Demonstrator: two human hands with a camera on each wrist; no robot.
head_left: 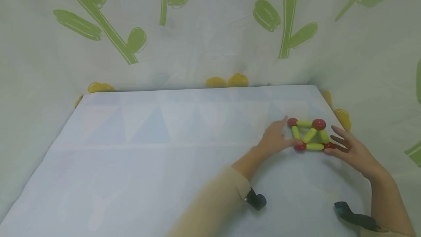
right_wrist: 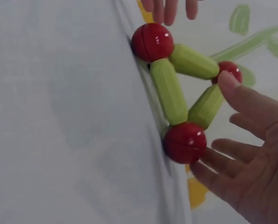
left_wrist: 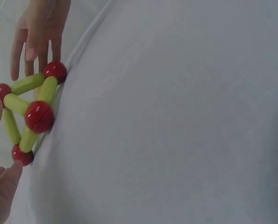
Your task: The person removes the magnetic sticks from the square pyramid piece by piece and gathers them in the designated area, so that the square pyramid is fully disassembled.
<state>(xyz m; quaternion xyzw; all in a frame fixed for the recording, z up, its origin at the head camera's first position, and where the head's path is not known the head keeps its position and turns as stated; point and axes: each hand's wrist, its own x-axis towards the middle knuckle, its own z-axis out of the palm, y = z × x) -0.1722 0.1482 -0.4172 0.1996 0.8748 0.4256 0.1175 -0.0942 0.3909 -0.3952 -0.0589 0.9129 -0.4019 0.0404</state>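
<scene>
I observe a plain beige left sleeve (head_left: pixel 213 204) with a straight cuff, a matching right sleeve (head_left: pixel 378 233), a black, round-ended left wrist mount (head_left: pixel 256 200), and a dark, curved right wrist mount (head_left: pixel 356 219).

Head view: left sleeve (head_left: pixel 210 204) cut by bottom edge; right sleeve (head_left: pixel 378 233) only a sliver, lower right. Left wrist view: left hand (left_wrist: pixel 3 191) cropped at left edge, one red ball (left_wrist: pixel 2 88) there partly covered by its thumb; right hand (left_wrist: pixel 43 16) cropped at top. Right wrist view: left fingers cut by top edge; right fingertips at lower red ball (right_wrist: pixel 184 142), contact cannot be told; tablecloth print (right_wrist: pixel 73 102), left, blurred.
</scene>
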